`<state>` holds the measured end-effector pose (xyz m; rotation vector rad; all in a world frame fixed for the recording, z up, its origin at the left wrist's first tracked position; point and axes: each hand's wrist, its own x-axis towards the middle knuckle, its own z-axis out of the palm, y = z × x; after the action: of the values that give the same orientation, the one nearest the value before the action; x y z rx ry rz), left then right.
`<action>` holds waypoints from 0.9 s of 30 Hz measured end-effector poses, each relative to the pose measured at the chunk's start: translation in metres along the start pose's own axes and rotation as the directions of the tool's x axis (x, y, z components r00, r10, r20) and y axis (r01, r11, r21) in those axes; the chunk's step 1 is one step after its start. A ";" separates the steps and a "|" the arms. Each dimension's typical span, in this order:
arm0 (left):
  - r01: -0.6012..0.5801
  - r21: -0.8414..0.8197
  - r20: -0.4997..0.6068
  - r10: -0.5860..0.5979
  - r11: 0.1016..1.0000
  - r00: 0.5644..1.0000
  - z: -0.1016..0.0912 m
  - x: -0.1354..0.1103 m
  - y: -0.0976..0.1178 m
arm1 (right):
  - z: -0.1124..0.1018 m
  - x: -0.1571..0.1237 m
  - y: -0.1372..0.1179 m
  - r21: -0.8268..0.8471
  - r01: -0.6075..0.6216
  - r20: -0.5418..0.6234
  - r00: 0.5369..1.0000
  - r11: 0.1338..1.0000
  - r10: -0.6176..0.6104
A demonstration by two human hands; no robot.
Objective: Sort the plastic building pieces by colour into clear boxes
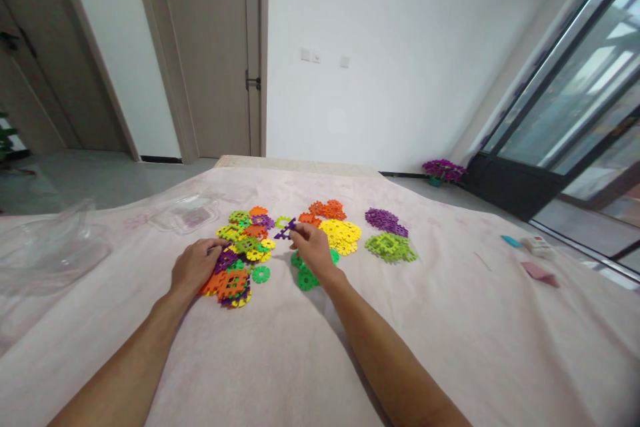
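My right hand (315, 247) is closed in a pinch on a purple triangular interlocking piece (284, 233), raised in front of a mixed pile of plastic building pieces (247, 245). Curled at the left edge of that pile is my left hand (197, 263); its fingertips touch purple pieces (227, 259), and what lies between them is partly hidden. Orange square pieces (233, 284) lie at the pile's near end. Under and beside my right hand are green round pieces (306, 278). A yellow heap (341, 235) and an orange heap (334, 209) sit just past it.
Farther right are a purple heap (385, 220) and a lime-green heap (390, 247). Clear plastic packaging (185, 212) lies at the left on the pink cloth (240, 360). A pink cloth scrap (539, 273), a white box (538, 247) and a blue item (511, 241) rest at the right.
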<state>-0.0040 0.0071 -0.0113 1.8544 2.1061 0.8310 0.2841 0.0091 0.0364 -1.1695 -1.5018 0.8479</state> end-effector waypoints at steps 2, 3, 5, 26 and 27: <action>0.003 0.003 0.006 -0.003 1.000 1.000 0.000 0.000 0.000 | -0.023 0.014 0.007 0.147 -0.086 -0.108 0.989 0.985 0.103; 0.004 0.004 0.008 -0.004 1.000 1.000 0.000 0.000 0.000 | -0.036 0.020 0.011 0.219 -0.103 -0.177 0.974 0.970 0.143; 0.004 0.001 0.012 -0.004 1.000 1.000 -0.001 0.000 0.000 | -0.064 0.031 0.018 0.392 -0.099 -0.325 0.915 0.915 0.238; 0.018 -0.084 -0.016 -0.019 0.996 1.000 -0.005 -0.009 -0.001 | -0.064 0.023 0.031 0.543 -0.158 -0.359 0.844 0.824 0.398; 0.020 -0.087 -0.014 -0.021 0.996 1.000 -0.005 -0.009 -0.001 | -0.063 0.022 0.032 0.531 -0.163 -0.366 0.841 0.832 0.398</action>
<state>-0.0063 -0.0030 -0.0094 1.7853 2.0601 0.9187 0.3529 0.0361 0.0290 -1.1260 -0.6652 0.9883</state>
